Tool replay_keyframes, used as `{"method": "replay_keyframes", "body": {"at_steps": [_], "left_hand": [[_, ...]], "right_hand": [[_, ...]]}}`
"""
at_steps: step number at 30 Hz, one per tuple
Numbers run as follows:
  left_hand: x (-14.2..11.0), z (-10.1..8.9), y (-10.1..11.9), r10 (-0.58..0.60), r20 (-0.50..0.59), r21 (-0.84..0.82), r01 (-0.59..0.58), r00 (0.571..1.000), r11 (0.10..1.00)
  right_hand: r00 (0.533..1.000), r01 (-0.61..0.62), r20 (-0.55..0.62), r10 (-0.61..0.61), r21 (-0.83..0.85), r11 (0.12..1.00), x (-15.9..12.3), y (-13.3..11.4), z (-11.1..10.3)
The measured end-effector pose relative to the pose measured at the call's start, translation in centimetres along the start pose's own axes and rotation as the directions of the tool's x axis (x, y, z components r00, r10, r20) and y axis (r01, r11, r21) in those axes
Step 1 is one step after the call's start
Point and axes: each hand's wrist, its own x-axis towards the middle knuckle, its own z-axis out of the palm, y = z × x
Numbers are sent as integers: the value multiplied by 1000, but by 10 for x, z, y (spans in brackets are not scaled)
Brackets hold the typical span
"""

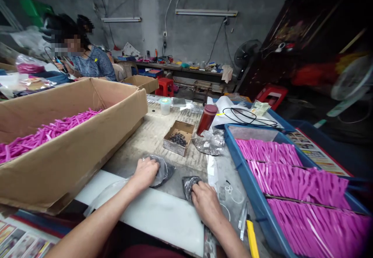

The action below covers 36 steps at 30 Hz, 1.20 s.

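Note:
My left hand [145,173] rests closed on a clear plastic bag of small dark parts [164,169] lying on the table. My right hand [205,203] is closed on a second, smaller plastic bag of dark parts [190,184] just to its left. Between and beyond the hands stands a small open cardboard box of dark screws [178,137]. A crumpled clear bag [209,144] lies beside that box.
A big cardboard box [72,153] of pink plastic sticks stands on the left. A blue tray [250,180] of stacked pink sticks fills the right. A red bottle [206,119], a white cup [165,105], black cable [247,117] and a yellow knife [252,240] are nearby. Another person [84,61] sits at the far left.

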Motion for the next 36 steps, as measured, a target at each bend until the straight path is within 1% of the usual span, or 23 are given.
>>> {"method": "replay_keyframes", "body": {"at_steps": [4, 8, 11, 13, 15, 16, 17, 18, 20, 22, 23, 24, 28, 30, 31, 33, 36], "left_hand": [[-4, 0, 0, -3, -25, -11, 2, 1000, 1000], [-10, -5, -1, -13, -38, -62, 10, 999, 998], [-14, -9, -3, -51, -90, -115, 41, 995, 993], [-17, -10, -6, -86, -130, -210, 57, 988, 976], [-19, -11, -7, -129, -141, -371, 68, 982, 926], [-20, -11, -8, -157, -132, -471, 77, 979, 879], [-21, -11, -7, -192, -112, -581, 92, 975, 809], [-21, -11, -7, -227, -76, -691, 113, 971, 714], [-21, -11, -4, -277, 25, -873, 156, 960, 462], [-21, -12, -1, -291, 118, -959, 185, 949, 215], [-21, -12, 1, -292, 148, -973, 192, 945, 125], [-21, -12, 3, -289, 170, -979, 194, 942, 57], [-23, -12, 13, -225, 231, -968, 201, 946, -149], [-24, -11, 20, -178, 252, -951, 209, 951, -227], [-24, -10, 24, -160, 259, -944, 215, 952, -251], [-24, -10, 33, -128, 270, -936, 229, 954, -268], [-23, -9, 48, -73, 270, -936, 244, 960, -254]], "right_hand": [[999, 10, -40, -9, 36, 999, -2, 1, 1], [994, 42, -108, -31, 99, 994, -4, 3, 1], [983, 75, -176, -52, 131, 989, -5, 6, 3], [973, 94, -225, -59, 147, 985, -5, 9, 6], [963, 106, -264, -58, 172, 979, -6, 11, 8], [959, 111, -277, -56, 188, 976, -6, 12, 9], [956, 117, -289, -54, 204, 972, -6, 12, 9], [954, 122, -297, -53, 218, 968, -6, 13, 10], [950, 128, -309, -49, 241, 962, -7, 13, 9], [949, 123, -313, -37, 258, 958, -8, 13, 7], [949, 116, -313, -27, 268, 956, -8, 12, 6], [950, 108, -312, -15, 282, 953, -9, 12, 4], [954, 63, -293, 57, 386, 920, -10, 10, -2], [959, 40, -266, 95, 460, 887, -11, 8, -4], [962, 30, -250, 111, 497, 867, -11, 8, -6], [965, 17, -225, 133, 563, 827, -12, 6, -9], [968, 8, -196, 154, 642, 767, -14, 5, -14]]}}
